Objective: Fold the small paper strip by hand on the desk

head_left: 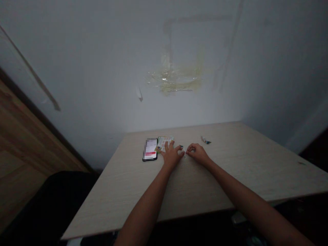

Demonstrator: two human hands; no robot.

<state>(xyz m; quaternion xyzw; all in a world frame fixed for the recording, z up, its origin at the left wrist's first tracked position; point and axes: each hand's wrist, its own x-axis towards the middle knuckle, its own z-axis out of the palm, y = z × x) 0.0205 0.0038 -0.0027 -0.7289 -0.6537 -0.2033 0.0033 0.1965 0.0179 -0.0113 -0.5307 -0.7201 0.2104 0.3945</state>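
Observation:
My left hand [172, 154] lies on the light wooden table [123, 191], fingers spread over the edge of a small printed packet [164, 141]. Its thumb and forefinger meet a tiny pale item right beside it. My right hand [196, 151] is curled, with its fingertips pinched on that same tiny item where the two hands touch. What the item is I cannot make out. A phone [150, 149] with a lit screen lies just left of the packet.
A small torn wrapper piece [205, 140] lies on the table behind my right hand. The table stands against a white wall with old tape residue [176, 80]. A dark chair or bag [51, 205] sits at the lower left, over wooden flooring.

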